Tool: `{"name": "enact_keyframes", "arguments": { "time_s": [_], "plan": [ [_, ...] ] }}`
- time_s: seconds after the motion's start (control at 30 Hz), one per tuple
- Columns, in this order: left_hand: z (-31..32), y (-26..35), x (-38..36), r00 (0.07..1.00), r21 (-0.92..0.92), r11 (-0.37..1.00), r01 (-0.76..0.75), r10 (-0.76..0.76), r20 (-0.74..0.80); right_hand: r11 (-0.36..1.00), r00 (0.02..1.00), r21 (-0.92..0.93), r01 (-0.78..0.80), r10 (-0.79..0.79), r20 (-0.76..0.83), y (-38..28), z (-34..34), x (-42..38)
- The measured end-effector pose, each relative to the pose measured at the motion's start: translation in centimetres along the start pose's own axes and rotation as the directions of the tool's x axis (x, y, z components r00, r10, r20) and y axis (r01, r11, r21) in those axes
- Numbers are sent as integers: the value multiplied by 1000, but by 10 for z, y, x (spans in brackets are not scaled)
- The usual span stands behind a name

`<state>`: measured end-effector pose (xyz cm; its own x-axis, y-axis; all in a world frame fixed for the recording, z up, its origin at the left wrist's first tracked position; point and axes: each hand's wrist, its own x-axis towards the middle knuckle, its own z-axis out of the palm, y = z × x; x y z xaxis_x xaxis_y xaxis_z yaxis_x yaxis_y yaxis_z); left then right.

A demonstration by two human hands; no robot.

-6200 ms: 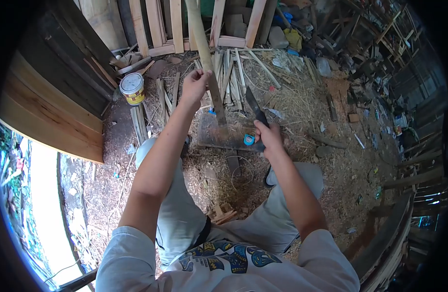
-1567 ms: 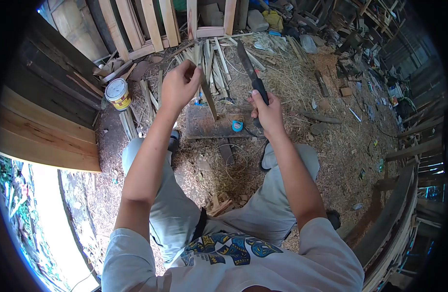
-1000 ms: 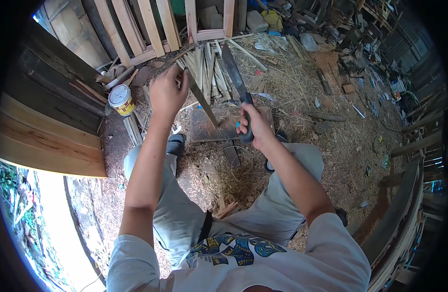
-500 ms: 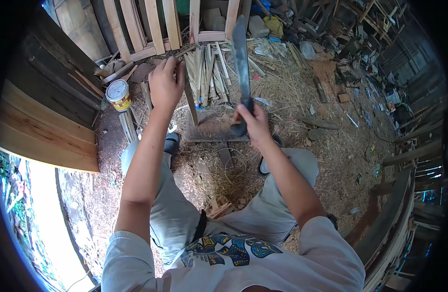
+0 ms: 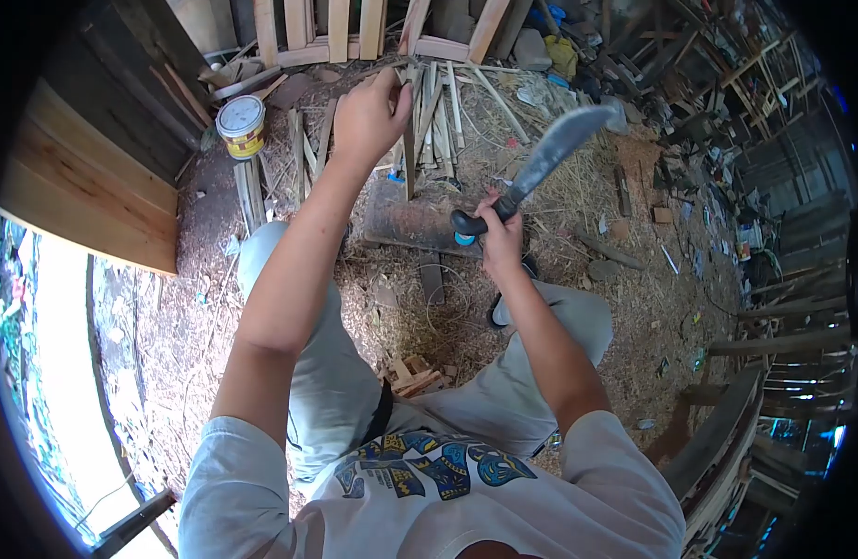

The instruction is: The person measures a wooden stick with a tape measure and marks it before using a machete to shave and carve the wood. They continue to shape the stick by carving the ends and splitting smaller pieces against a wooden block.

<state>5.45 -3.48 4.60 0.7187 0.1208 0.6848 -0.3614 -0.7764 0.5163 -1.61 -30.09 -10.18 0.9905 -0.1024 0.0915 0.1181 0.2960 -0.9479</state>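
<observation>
My right hand (image 5: 503,244) is closed around the black handle of a machete (image 5: 561,149). Its broad blade slants up to the right, away from the wood. My left hand (image 5: 368,119) is closed at the upper end of a thin wooden stick (image 5: 409,168); the fingertips are partly hidden behind the hand. The stick stands nearly upright, its lower end at a low wooden block (image 5: 392,216) on the ground between my feet. Below the machete handle, a small blue round thing (image 5: 463,238) shows at the block's right end.
Split wooden strips (image 5: 438,126) lie in a pile beyond the block. A lidded bucket (image 5: 241,126) stands at left, and planks (image 5: 103,177) lean on the left side. Wood chips (image 5: 415,377) lie between my legs. Scrap and debris (image 5: 676,140) cover the right side.
The machete has swung from nearly upright to a rightward slant. My left hand has moved right with the stick, which now stands more upright. The head view has shifted slightly.
</observation>
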Motion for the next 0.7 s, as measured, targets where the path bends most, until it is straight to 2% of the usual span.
{"name": "enact_keyframes", "arguments": {
  "time_s": [0.07, 0.1, 0.17, 0.27, 0.37, 0.43, 0.5, 0.6, 0.7],
  "plan": [
    [-3, -6, 1, 998, -16, 998, 63, -63, 16, 995, 996, -89, -40, 47, 76, 8, -7, 5],
    [-8, -7, 3, 985, 26, 993, 118, -121, 120, 986, 987, -91, -137, 144, 72, 12, -5, 3],
    [-18, -9, 5, 939, 86, 974, 209, -225, 261, 978, 976, -85, -193, 200, 82, 24, -4, -5],
    [-20, -25, 7, 932, 71, 967, 245, -255, 258, 966, 963, -38, -255, 258, 79, 51, -8, -14],
    [-20, -43, 10, 922, 56, 959, 279, -284, 263, 959, 968, -143, -244, 250, 28, 63, -8, -19],
    [-22, -55, 14, 908, 40, 947, 318, -317, 273, 922, 971, -307, -237, 237, -38, 69, -8, -18],
    [-23, -65, 19, 860, 99, 922, 373, -384, 335, 914, 967, -317, -254, 248, -59, 88, -10, -11],
    [-33, -69, 25, 829, 113, 897, 427, -439, 347, 918, 962, -288, -272, 253, -102, 108, -2, 3],
    [-32, -82, 30, 835, 140, 892, 429, -451, 315, 940, 965, -231, -253, 228, -128, 113, 18, 26]
  ]
}}
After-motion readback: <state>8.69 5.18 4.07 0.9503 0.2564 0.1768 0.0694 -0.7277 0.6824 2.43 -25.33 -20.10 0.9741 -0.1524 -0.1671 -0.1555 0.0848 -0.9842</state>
